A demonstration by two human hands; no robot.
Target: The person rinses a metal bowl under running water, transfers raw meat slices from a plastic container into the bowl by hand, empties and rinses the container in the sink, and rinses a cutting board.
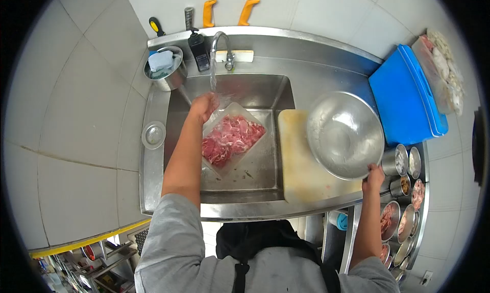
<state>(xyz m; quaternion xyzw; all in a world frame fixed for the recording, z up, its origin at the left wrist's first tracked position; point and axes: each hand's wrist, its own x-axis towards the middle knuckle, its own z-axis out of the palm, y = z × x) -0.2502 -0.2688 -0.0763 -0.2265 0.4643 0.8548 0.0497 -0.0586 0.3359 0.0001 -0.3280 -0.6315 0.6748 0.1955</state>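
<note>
My left hand (204, 107) is under the stream of water from the curved faucet (221, 36), over the left part of the steel sink (240, 191). Splashing water blurs its fingers, so their pose is unclear. Just below and right of it, a clear plastic container (235, 107) of sliced raw red meat (235, 137) sits tilted in the sink. With my right hand (374, 176) I grip the lower right rim of a large steel mixing bowl (344, 135). The bowl holds no food and is over the right side of a cutting board (301, 175).
A black pump bottle (198, 52) and a steel pot (173, 78) with a sponge stand behind the sink. On the left ledge is a small round dish (153, 135). At right are a blue box (403, 99) and several steel containers of food (390, 216).
</note>
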